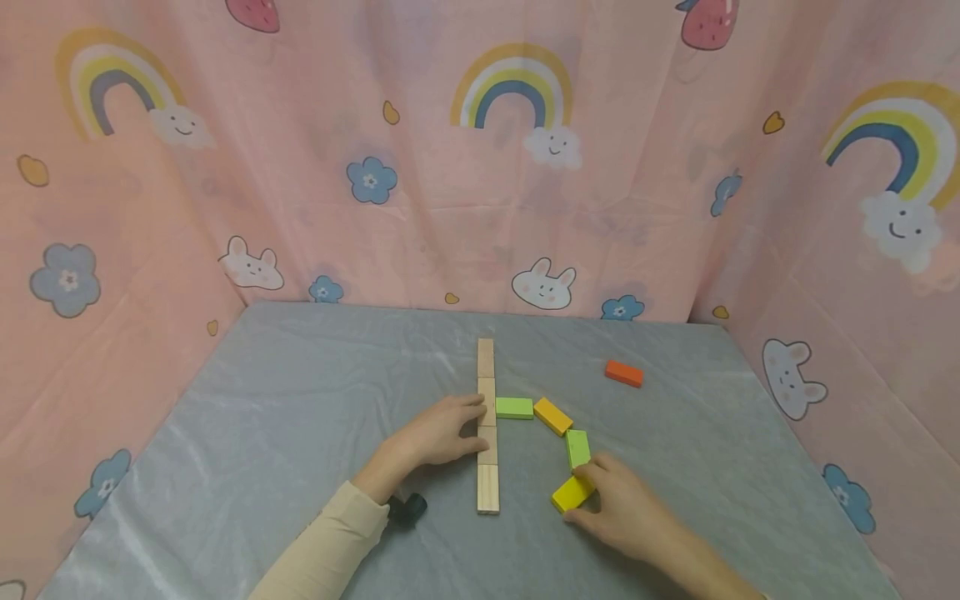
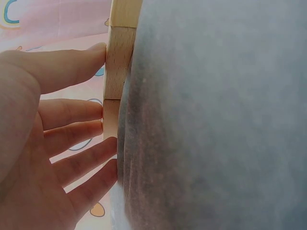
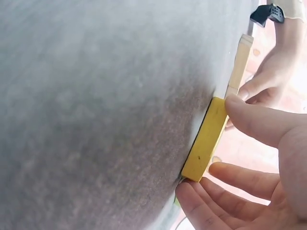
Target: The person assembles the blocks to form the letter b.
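Note:
Several plain wooden blocks [image 1: 488, 487] lie end to end in a straight row running away from me. From the row's right side, a light green block [image 1: 514, 408], an orange-yellow block [image 1: 553, 416], a second green block [image 1: 577, 448] and a yellow block [image 1: 572, 494] make a curve. My right hand [image 1: 626, 508] pinches the yellow block between thumb and fingers at its two ends, close to the second green block. My left hand [image 1: 442, 433] rests against the row's left side, fingers fairly straight, with fingertips at the wooden blocks [image 2: 120, 62].
A red-orange block [image 1: 624, 373] lies apart at the back right of the grey cloth-covered table [image 1: 315, 375]. Pink patterned curtain [image 1: 420, 233] hangs behind and on both sides. A small black device [image 1: 407, 510] sits at my left wrist.

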Motion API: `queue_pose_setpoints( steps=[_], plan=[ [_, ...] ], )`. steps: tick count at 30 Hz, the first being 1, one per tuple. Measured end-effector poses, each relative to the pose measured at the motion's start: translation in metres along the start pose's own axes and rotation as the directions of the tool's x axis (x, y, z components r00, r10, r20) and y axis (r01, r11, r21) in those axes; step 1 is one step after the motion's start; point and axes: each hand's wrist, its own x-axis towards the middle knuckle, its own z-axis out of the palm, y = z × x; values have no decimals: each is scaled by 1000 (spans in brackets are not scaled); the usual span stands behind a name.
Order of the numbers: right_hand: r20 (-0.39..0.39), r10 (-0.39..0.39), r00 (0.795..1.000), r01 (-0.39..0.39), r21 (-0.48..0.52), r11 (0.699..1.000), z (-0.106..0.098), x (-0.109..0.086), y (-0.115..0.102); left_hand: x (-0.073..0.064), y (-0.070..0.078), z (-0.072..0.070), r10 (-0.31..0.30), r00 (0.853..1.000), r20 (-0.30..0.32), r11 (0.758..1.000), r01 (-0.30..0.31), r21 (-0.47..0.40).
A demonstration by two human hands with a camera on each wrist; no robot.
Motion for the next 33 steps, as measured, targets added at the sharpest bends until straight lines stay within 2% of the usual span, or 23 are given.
queue_pose_setpoints(
  steps=[11,16,21,27,33],
  plan=[
    [-32,-4,999,4,0,1000,0,-1,4,-1,0,-1,2,1000,-3,1000,-2,-8],
    [-50,-45,998,45,7,999,-4,2,9,-1,0,-1,0,1000,-2,1000,-1,-5],
    [-69,-85,994,86,16,996,-16,8,14,0,0,-1,1,1000,-3,1000,-1,2],
    [-60,-64,996,68,71,995,-34,18,15,0,0,0,5,1000,-7,1000,-5,13],
    [-154,-80,985,94,82,992,-40,27,25,0,0,0,11,1000,-9,1000,-11,21]
  ],
)
